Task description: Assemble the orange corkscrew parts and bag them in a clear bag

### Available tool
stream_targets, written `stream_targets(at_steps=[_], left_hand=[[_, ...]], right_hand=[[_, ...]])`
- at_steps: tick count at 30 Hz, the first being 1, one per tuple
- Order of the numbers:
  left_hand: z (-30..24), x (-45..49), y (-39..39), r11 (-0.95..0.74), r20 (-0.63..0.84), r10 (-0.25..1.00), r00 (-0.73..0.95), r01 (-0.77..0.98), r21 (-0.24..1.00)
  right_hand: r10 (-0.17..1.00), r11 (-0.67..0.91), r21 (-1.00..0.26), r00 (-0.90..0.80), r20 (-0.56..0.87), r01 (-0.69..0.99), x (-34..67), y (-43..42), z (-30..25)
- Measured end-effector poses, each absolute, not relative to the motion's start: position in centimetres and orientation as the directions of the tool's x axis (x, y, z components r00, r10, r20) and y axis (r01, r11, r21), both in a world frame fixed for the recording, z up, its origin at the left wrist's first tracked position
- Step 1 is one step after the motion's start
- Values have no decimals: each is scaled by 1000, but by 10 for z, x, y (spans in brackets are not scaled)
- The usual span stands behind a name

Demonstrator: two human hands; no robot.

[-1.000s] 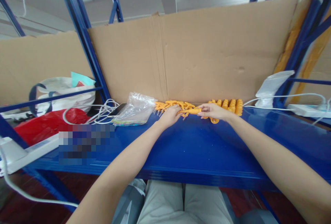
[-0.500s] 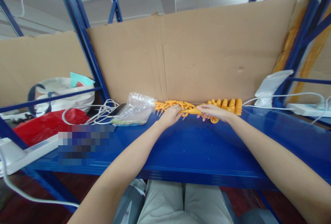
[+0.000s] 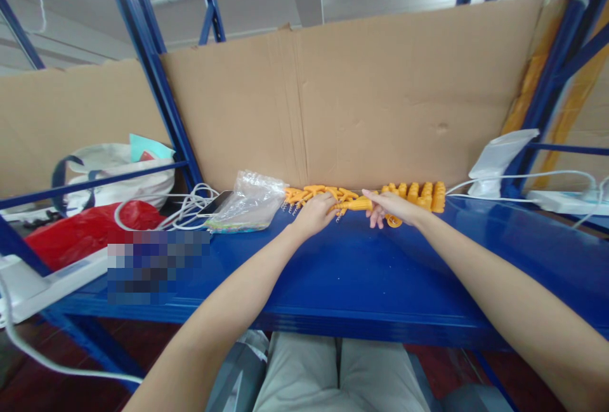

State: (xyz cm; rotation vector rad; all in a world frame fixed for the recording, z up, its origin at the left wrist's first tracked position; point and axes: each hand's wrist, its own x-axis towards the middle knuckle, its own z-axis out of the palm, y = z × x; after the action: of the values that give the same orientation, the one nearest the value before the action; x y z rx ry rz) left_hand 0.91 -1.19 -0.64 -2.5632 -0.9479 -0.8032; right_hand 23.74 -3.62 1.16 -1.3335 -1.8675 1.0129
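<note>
Both arms reach to the back of a blue metal shelf (image 3: pixel 361 279). My left hand (image 3: pixel 314 214) is closed on one end of an orange corkscrew-like plastic piece (image 3: pixel 353 204). My right hand (image 3: pixel 391 207) touches its other end with the fingers curled loosely downward. A loose pile of the same orange pieces (image 3: pixel 309 195) lies just behind my left hand. A tidy row of orange pieces (image 3: pixel 421 193) stands behind my right hand against the cardboard wall (image 3: pixel 361 94).
A clear plastic bag (image 3: pixel 250 202) lies left of the pile, beside a phone (image 3: pixel 216 201) and white cables (image 3: pixel 188 206). A red bag (image 3: pixel 80 228) and a white bag (image 3: pixel 114 174) sit far left. A white pouch (image 3: pixel 502 155) and power strip (image 3: pixel 566 201) lie at right.
My right hand's fingers have loosened and dropped a little below the orange piece. My left hand has stayed in place on it.
</note>
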Motion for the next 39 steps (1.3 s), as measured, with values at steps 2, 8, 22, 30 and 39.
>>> stream_targets(at_steps=[2, 8, 22, 30, 39], left_hand=[[-7, 9, -12, -740, 589, 508, 629, 669, -76], [-6, 10, -11, -732, 581, 529, 619, 679, -57], [-9, 7, -4, -742, 608, 537, 584, 670, 11], [-16, 7, -3, -790, 727, 445, 523, 612, 43], [-34, 14, 2, -723, 252, 669, 699, 691, 7]], right_hand=[[960, 172, -862, -277, 39, 476, 236, -38, 12], [963, 149, -868, -268, 19, 474, 237, -37, 12], [935, 277, -911, -305, 183, 304, 246, -24, 4], [909, 377, -861, 43, 414, 341, 257, -7, -1], [727, 227, -161, -57, 684, 961, 254, -18, -2]])
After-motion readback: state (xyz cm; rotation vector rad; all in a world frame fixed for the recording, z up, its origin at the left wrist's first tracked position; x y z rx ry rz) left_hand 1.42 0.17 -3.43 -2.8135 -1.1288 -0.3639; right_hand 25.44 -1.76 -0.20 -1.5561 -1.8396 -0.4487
